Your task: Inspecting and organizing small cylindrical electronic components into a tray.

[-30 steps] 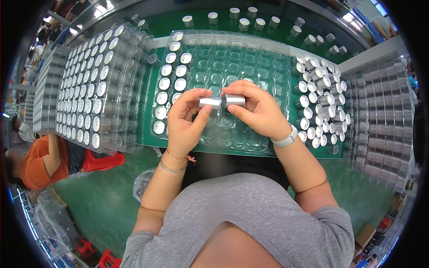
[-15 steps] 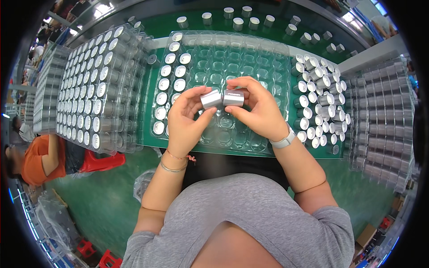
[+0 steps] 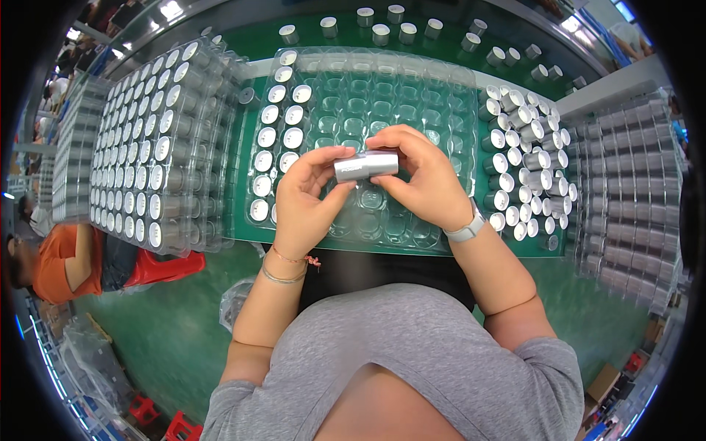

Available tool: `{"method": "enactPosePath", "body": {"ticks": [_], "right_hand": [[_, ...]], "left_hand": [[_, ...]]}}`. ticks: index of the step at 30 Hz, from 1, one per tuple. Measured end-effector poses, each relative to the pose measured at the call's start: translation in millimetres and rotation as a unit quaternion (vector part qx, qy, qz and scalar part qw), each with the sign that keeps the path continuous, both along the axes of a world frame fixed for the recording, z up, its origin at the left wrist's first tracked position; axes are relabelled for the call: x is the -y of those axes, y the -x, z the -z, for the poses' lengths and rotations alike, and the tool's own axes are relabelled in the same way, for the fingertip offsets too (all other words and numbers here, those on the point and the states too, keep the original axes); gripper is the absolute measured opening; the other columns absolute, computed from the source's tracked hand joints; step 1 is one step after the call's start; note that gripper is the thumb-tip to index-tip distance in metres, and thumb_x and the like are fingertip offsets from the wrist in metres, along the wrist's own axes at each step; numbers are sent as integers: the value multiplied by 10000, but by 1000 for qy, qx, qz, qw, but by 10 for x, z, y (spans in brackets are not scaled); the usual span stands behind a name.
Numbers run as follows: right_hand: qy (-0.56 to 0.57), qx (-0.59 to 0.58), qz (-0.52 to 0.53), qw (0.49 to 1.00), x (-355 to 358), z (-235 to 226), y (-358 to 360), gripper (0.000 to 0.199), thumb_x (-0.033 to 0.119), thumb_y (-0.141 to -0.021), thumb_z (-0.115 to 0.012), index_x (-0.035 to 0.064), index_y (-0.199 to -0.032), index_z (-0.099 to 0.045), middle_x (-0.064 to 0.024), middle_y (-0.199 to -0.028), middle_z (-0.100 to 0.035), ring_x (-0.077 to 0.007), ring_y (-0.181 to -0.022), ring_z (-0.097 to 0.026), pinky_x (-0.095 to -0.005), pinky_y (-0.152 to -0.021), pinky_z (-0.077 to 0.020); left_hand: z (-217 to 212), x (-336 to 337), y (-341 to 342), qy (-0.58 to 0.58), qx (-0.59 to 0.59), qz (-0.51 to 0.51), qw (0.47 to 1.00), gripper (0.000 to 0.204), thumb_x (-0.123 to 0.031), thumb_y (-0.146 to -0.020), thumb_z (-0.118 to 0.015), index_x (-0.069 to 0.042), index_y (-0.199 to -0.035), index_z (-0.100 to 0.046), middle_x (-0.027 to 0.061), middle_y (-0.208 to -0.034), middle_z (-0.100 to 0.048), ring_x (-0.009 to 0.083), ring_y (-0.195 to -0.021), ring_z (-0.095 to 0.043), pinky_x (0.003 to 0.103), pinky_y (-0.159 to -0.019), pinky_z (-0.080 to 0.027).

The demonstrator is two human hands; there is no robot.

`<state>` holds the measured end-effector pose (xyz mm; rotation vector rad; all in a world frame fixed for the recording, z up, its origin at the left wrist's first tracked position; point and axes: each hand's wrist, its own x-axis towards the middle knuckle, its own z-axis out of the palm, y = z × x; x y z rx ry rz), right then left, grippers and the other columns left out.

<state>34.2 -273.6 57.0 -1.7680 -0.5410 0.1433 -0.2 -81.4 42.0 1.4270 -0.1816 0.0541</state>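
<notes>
Your left hand [image 3: 309, 195] and right hand [image 3: 423, 180] have levelled the silver cylinder [image 3: 365, 165], which was tilted half a second ago, and your left thumb has slid along it.

A green surface [image 3: 566, 253] spans the upper view. Below it lies a green floor [image 3: 169, 331] with red stools [image 3: 158, 415] at the lower left. Ceiling lights [image 3: 170, 9] glare at the top left.

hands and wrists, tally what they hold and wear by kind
silver cylinders, held end to end between left hand and right hand: 2
bracelets on the left wrist: 2
wristwatch on the right wrist: 1
total: 5
</notes>
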Motion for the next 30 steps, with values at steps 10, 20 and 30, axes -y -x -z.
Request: {"method": "enactPosePath", "body": {"ticks": [10, 20, 30], "right_hand": [[22, 17, 8, 1000, -11, -24, 9, 475, -131, -723, -657, 17, -1166, -571, -80, -1174, -533, -207, -1105, -577, -307, -931, -517], [27, 39, 6, 999, -9, 3, -3, 465, -125, -728, -653, 33, -1160, -583, -76, -1165, -536, -198, -1089, -576, -298, -902, -526], [39, 47, 0, 998, 6, -32, -8, 443, -99, -724, -665, 40, -1140, -599, -76, -1148, -540, -194, -1071, -575, -285, -851, -530]], "left_hand": [[8, 21, 1, 9, -1, -4, 1000, 454, 162, -777, -617, 33, -1199, -512, 150, -1161, -604, 225, -1135, -585, 340, -985, -487], [11, 5, -5, 9, -11, 4, 1000, 464, 170, -779, -609, 31, -1209, -505, 151, -1158, -597, 229, -1142, -579, 343, -984, -492], [15, 3, -13, 11, -14, 12, 1000, 496, 186, -771, -596, 21, -1227, -488, 154, -1187, -578, 220, -1135, -567, 332, -968, -501]]}}
